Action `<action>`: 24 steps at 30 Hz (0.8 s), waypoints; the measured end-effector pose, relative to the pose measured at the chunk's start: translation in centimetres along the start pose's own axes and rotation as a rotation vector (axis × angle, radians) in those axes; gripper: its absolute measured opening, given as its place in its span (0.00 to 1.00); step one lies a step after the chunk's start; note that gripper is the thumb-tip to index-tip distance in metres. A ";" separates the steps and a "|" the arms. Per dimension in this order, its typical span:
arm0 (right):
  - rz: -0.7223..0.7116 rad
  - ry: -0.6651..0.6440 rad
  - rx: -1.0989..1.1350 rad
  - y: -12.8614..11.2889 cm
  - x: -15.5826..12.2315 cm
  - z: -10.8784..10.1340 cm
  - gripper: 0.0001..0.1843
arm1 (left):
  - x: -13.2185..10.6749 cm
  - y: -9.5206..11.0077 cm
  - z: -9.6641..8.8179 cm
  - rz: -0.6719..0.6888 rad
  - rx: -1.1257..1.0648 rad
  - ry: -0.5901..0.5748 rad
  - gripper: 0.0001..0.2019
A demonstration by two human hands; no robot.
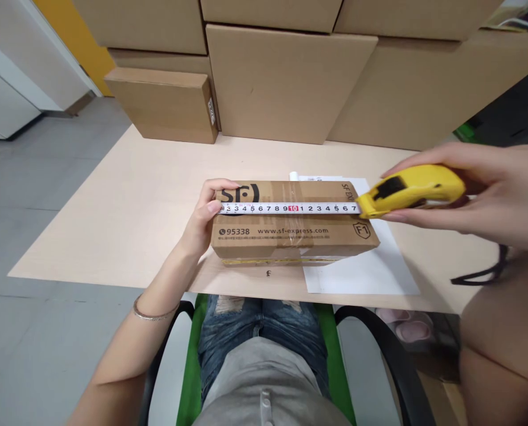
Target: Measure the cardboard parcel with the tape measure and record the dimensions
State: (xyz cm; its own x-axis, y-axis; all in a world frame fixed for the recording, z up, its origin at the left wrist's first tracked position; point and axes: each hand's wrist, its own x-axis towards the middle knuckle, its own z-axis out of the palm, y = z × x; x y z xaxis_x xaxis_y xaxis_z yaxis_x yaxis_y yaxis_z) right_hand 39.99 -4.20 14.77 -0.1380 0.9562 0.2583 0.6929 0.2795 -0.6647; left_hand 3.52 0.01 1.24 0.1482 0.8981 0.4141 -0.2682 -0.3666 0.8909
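A small brown cardboard box printed with a courier logo lies on the pale table in front of me. A white measuring tape blade is stretched across the box's top from left to right. My left hand pinches the tape's end against the box's left edge, fingers closed on it. My right hand is wrapped round the yellow tape measure case just past the box's right edge. A black wrist strap hangs from the case.
White paper sheets lie under and to the right of the box. Several large cardboard boxes are stacked along the table's far edge. I sit on a green chair with black armrests. Grey floor lies to the left.
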 end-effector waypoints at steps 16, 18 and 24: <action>-0.412 -0.152 -0.220 -9.1 2.9 8.2 0.22 | -2.0 0.0 -3.9 0.120 0.235 -0.205 0.38; -0.260 0.008 -0.119 -7.6 2.3 6.8 0.24 | -2.6 0.7 -4.5 0.195 0.328 -0.216 0.36; 0.246 0.103 0.121 -2.8 2.0 4.3 0.20 | -4.4 3.0 -3.6 0.447 0.569 -0.346 0.39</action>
State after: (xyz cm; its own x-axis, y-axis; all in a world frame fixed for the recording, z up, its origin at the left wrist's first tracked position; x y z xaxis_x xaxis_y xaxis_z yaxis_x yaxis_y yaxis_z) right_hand 34.69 -2.72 14.12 0.1009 0.9844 0.1443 0.6063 0.0542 -0.7934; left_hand -1.34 -4.18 1.45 0.4530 0.5451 0.7054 0.1408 -0.8251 0.5472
